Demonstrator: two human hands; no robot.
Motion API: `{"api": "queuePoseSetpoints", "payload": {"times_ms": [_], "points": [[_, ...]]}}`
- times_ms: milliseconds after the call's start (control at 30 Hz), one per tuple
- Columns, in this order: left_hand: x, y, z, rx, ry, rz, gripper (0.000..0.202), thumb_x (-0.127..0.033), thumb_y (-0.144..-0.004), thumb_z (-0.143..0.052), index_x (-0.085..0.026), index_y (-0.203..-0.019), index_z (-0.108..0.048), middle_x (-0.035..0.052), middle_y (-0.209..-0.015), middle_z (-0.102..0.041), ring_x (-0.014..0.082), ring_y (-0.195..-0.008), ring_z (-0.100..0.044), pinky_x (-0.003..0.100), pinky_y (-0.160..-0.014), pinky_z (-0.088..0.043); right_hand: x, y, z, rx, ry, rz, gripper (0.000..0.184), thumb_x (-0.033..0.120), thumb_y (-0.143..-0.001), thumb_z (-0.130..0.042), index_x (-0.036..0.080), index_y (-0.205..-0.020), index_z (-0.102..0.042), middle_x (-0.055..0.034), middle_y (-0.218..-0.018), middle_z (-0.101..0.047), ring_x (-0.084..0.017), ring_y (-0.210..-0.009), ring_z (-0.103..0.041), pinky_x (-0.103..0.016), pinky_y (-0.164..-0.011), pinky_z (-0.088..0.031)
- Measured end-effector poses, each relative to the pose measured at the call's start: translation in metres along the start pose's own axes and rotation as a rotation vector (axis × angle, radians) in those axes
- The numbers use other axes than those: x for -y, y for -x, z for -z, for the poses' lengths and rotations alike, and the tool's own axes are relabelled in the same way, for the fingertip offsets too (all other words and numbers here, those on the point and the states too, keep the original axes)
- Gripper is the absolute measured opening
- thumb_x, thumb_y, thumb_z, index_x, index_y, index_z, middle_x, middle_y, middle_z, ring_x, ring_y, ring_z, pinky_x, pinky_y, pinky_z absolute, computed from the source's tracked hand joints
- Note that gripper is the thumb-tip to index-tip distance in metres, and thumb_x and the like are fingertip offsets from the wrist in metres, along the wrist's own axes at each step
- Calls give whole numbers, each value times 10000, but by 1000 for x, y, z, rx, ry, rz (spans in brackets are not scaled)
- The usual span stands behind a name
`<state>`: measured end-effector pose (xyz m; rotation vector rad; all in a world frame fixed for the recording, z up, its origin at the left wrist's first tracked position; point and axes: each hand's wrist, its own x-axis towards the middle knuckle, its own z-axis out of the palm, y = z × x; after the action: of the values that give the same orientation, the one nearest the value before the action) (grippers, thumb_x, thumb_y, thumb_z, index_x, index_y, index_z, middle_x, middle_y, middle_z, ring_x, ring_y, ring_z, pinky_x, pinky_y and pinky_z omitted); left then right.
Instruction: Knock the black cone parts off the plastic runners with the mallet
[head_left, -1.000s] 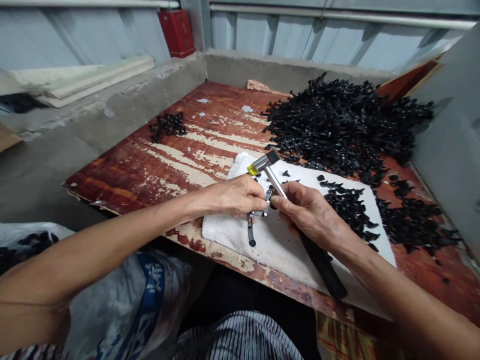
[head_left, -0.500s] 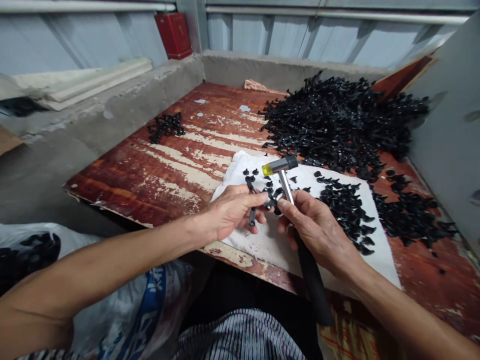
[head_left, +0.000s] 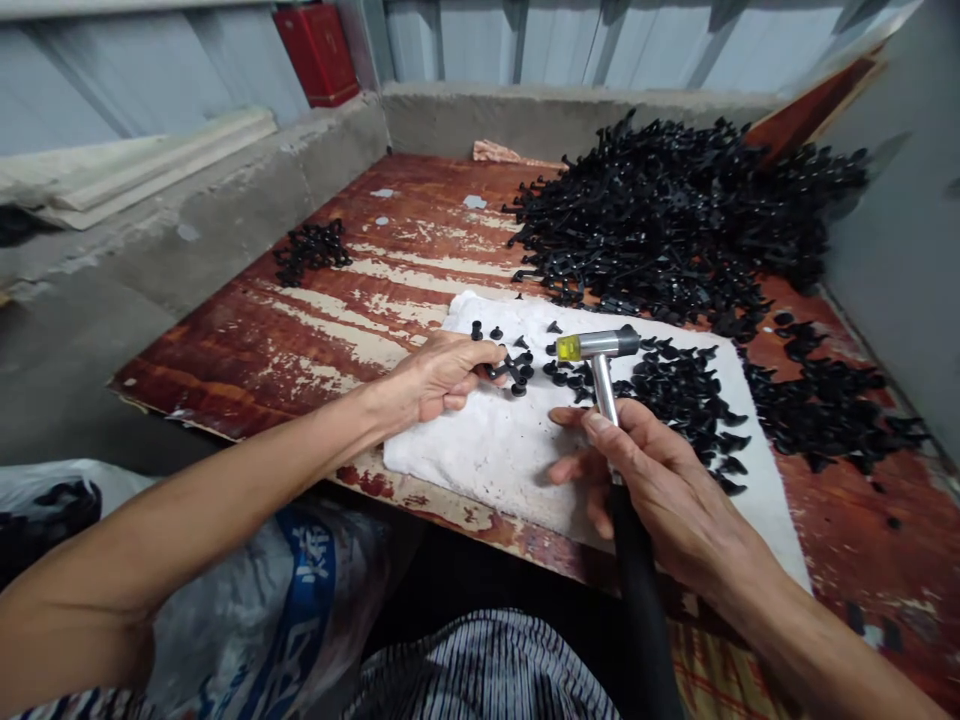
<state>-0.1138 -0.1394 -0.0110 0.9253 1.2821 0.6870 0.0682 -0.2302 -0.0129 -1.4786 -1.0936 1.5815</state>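
My right hand (head_left: 660,480) grips a small hammer (head_left: 600,345) by its metal shaft, the yellow-tipped head raised over a white cloth (head_left: 510,450) and the black handle running back toward me. My left hand (head_left: 439,375) rests on the cloth with its fingers curled onto a small black plastic part (head_left: 510,368). Several loose black pieces (head_left: 675,385) lie scattered across the cloth to the right of the hammer head.
A big heap of black parts (head_left: 675,215) fills the far right of the worn red board (head_left: 315,330), with a small cluster (head_left: 311,250) at far left. Concrete ledges border the board. A red box (head_left: 319,50) stands at the back. A plastic sack (head_left: 285,600) lies below.
My hands have separated: the left moved forward and left across the cloth with the black part, and the right drew back, swinging the hammer head to the right.
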Motion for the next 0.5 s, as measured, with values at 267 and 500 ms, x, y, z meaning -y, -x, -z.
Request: {"api": "queuePoseSetpoints", "payload": {"times_ms": [267, 500], "points": [[-3, 3, -7, -40, -39, 49, 262, -136, -844, -615, -127, -601, -518, 27, -569, -622, -19, -317, -225, 183, -329, -115, 3, 1, 2, 23, -10, -29, 474, 565, -787, -573, 182, -1056, -489, -34, -650, -690, -87, -301, -455, -203, -302, -306], [-2, 0, -7, -31, -57, 37, 235, -130, -851, -601, -112, -621, -557, 20, -562, -608, -11, -327, -214, 194, -330, -113, 0, -1, 4, 24, -33, -16, 498, 560, -785, -582, 167, -1075, -485, -48, -649, -696, -75, -299, -444, -189, -309, -324]]}}
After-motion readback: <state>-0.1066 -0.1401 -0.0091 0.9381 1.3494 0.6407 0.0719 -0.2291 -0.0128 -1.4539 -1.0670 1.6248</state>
